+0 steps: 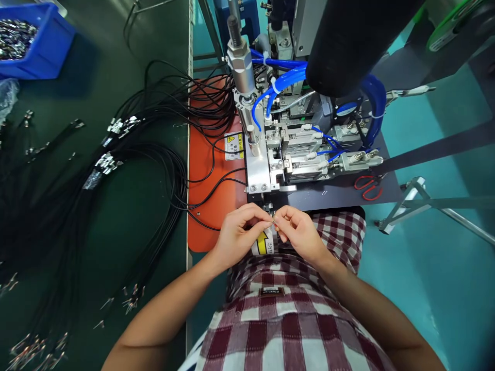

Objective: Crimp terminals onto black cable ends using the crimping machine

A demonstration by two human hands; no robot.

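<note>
My left hand (244,232) and my right hand (299,232) meet fingertip to fingertip at the front edge of the metal machine (258,172). Both are pinched closed around something too small to make out. Just below the fingertips is a white and yellow label (265,243). Black cables (211,111) run over the orange plate (203,198) to the left of the machine, and one of them passes behind my left hand.
A blue bin (52,44) of small metal parts stands at the top left. Bundled cables with metal ends (108,164) lie on the dark green table (116,226). Red-handled scissors (368,187) rest right of the machine. A large black cylinder (348,46) hangs overhead.
</note>
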